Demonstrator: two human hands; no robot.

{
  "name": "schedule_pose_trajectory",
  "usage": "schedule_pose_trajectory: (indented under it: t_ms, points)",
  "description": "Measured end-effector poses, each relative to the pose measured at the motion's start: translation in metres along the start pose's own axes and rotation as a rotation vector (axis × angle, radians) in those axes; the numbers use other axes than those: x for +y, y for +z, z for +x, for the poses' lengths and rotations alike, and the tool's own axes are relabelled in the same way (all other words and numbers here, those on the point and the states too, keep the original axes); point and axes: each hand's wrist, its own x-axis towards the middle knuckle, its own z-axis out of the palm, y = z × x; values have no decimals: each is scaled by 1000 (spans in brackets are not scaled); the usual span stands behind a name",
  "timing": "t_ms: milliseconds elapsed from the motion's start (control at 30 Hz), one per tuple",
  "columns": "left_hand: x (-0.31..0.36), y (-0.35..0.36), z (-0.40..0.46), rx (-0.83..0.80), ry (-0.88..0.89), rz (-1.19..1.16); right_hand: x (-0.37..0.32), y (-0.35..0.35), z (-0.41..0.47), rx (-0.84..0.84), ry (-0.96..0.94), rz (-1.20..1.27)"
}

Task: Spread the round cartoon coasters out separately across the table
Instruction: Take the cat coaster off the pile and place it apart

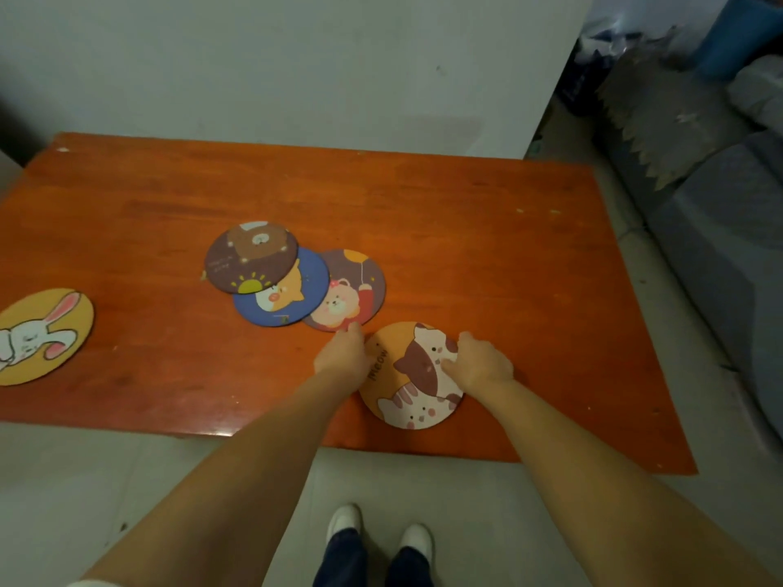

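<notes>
Several round cartoon coasters lie on the orange wooden table [487, 230]. A yellow rabbit coaster [38, 336] lies alone at the left edge. In the middle, a brown bear coaster [250, 256] overlaps a blue fox coaster [292, 294], which overlaps a dark bear-with-balloon coaster [356, 286]. Nearest me lies an orange cat coaster [411, 383] marked "meow". My left hand [344, 353] rests at its left rim, fingertips touching the balloon coaster's near edge. My right hand [481, 360] presses on the cat coaster's right side, fingers curled.
A white wall stands behind the table. A grey sofa [716, 230] with bedding runs along the right side. Pale floor tiles and my feet in white shoes [381, 531] show below the table's near edge.
</notes>
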Motion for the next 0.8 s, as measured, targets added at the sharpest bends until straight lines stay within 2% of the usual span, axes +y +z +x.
schedule_pose_trajectory:
  t_ms: [133, 333, 567, 800]
  points:
    - [-5, -6, 2, -12, -5, 41, -4, -14, 0, 1, 13, -154]
    - [-39, -46, 11, 88, -25, -136, -40, -41, 10, 12, -82, -60]
    - [-104, -124, 58, 246, -136, -249, -150, -55, 46, -7, -237, -19]
    - [-168, -177, 119, 251, -278, -297, -261, -42, 96, -74, -263, 15]
